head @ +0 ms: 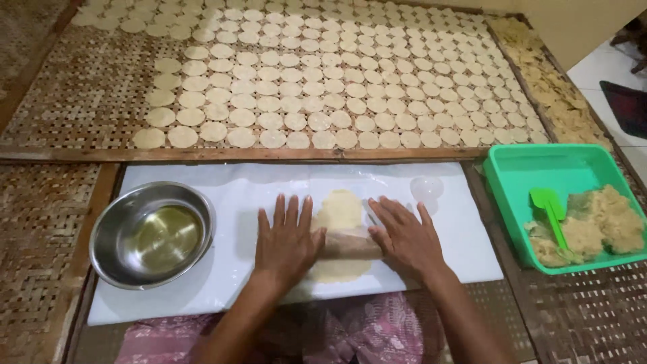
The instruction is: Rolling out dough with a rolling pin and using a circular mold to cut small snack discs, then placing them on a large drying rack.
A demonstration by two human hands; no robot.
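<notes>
Both palms, left hand [286,239] and right hand [404,239], press flat with fingers spread on a rolling pin [350,244] over a dough sheet [340,210] on the white board [222,283] (still uncut), while rows of cut dough rounds [323,87] nearly fill the woven mat [81,94] and more dough [600,226] waits in the green tub [512,182].

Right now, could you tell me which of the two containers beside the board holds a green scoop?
The green tray, by the right hand; its scoop lies on crumbly dough. The steel bowl by the left hand holds only clear liquid.
</notes>
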